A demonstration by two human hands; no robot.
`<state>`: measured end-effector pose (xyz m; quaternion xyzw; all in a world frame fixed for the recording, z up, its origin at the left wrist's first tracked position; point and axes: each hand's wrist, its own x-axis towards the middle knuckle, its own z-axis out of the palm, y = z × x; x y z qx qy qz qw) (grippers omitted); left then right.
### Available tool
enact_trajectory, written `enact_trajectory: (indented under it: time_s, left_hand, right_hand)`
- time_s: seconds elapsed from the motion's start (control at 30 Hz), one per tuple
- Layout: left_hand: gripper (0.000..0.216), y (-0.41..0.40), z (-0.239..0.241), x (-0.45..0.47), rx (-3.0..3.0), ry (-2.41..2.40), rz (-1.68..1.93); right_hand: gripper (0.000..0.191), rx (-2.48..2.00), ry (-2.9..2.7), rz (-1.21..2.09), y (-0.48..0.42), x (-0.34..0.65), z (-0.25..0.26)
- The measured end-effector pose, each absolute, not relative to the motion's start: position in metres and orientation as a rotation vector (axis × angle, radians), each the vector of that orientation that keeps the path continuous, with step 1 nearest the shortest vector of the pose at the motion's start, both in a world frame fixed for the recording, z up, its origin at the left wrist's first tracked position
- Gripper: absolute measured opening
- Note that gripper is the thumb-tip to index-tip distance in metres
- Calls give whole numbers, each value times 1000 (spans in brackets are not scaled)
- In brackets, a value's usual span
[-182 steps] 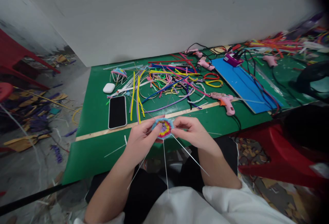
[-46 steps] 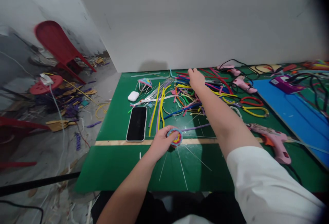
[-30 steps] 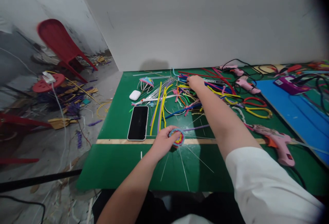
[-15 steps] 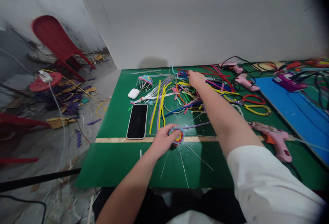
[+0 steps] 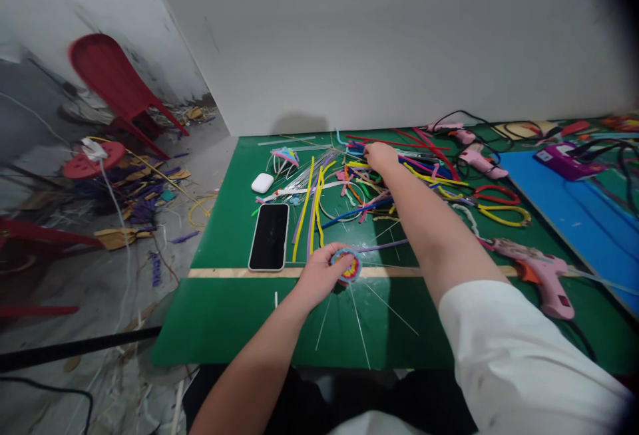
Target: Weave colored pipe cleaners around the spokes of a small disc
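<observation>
My left hand pinches a small round disc coiled from pipe cleaners, light blue at the rim with red and yellow inside. Several thin stiff wires radiate from the disc over the green table. Farther off, my right hand reaches into a loose pile of coloured pipe cleaners, its fingers closed at some blue pipe cleaners. The fingertips are partly hidden, so how many strands they grip is unclear. Yellow pipe cleaners lie between the pile and a phone.
A white earphone case and a small pipe-cleaner umbrella stand at the back left. On the right lie a pink glue gun, scissors, more glue guns and a blue board. A white panel rises behind.
The view has shifted slightly, moving everything a little to the right in the picture. My left hand still holds the disc; my right hand stays at the blue pipe cleaners.
</observation>
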<state>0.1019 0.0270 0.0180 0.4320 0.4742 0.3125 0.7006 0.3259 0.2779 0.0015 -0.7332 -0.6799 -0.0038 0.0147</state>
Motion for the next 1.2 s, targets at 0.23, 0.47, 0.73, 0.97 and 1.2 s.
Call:
enact_trajectory:
  time_s: [0.23, 0.47, 0.73, 0.97, 1.2]
  left_hand:
    - [26, 27, 17, 102, 963, 1073, 684]
    - [24, 28, 17, 102, 952, 1077, 679]
    - [23, 28, 16, 101, 954, 1061, 695]
    - [26, 27, 17, 102, 963, 1054, 691]
    - [27, 26, 17, 101, 983, 1037, 707]
  right_hand:
    - [30, -2316, -2093, -21, 282, 326, -4]
    - [29, -2377, -2072, -26, 281, 321, 0]
    - [23, -2300, -2045, -114, 275, 322, 23]
    - [23, -2098, -1942, -92, 272, 336, 65]
    - [36, -1739, -1721, -165, 261, 348, 112]
